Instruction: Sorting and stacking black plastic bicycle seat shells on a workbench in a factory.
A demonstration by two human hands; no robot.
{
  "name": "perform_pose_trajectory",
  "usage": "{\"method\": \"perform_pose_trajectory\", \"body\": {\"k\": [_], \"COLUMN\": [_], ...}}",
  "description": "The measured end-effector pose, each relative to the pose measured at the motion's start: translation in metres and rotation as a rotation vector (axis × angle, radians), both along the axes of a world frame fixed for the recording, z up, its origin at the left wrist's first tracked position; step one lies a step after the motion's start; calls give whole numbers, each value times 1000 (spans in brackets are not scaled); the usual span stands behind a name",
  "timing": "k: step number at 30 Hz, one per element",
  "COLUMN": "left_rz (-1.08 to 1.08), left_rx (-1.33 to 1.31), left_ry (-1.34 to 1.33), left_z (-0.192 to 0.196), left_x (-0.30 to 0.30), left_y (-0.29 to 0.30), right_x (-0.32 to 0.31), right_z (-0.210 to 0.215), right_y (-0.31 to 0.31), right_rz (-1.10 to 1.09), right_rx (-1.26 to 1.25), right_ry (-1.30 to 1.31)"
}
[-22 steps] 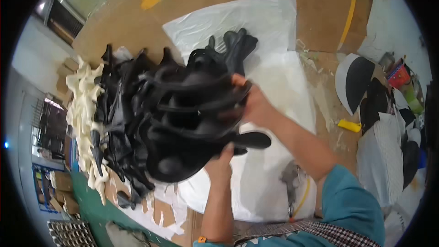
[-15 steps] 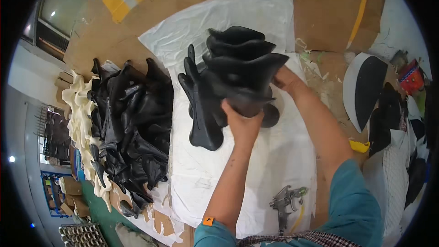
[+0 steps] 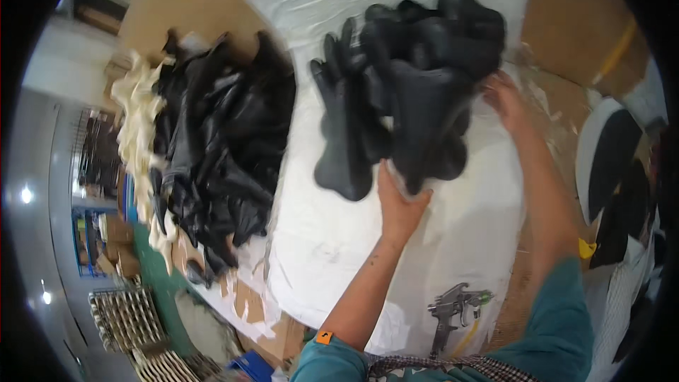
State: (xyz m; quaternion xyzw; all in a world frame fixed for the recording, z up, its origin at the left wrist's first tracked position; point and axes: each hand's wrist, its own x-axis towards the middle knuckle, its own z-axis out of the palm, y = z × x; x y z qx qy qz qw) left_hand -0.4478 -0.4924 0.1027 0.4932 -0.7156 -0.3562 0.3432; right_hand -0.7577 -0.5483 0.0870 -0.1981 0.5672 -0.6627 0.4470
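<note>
A bunch of black, saddle-shaped moulded pieces (image 3: 428, 92) is between my two hands over the white sheet (image 3: 318, 262). Their narrow tips point toward me and the rounded lobes lie away. My left hand (image 3: 402, 209) cups the near tip, its thumb and fingers spread to either side. At the right edge, my right hand (image 3: 503, 99) grips with curled fingers, partly hidden behind the pieces. Close on the left, more black saddle-shaped pieces (image 3: 344, 134) rest on the sheet, overlapping one another. Whether the held bunch touches the sheet, I cannot tell.
A big heap of black pieces (image 3: 219, 141) lies left of the sheet, with cream-coloured pieces (image 3: 138, 134) beyond it. Near my body is a metal spray gun (image 3: 453, 308) with a yellow hose. Black and white pieces (image 3: 612, 163) lie at the right.
The held black pieces have tipped from edge-on to showing their broad faces, tips toward me. My hands have moved with them beside the other pieces. The whole view has shifted.
</note>
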Motion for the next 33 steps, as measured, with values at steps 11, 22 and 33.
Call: {"method": "perform_pose_trajectory", "body": {"k": [11, 22, 33], "left_rz": [526, 1561, 2198], "left_rx": [423, 417, 354], "left_ry": [356, 727, 944], "left_z": [-22, -100, -161], "left_x": [280, 543, 626], "left_y": [179, 532, 784], "right_x": [194, 754, 1027], "right_z": [68, 209, 229], "right_y": [153, 328, 599], "right_rz": [-104, 1844, 3024], "right_rx": [22, -836, -1294], "right_ry": [534, 362, -918]}}
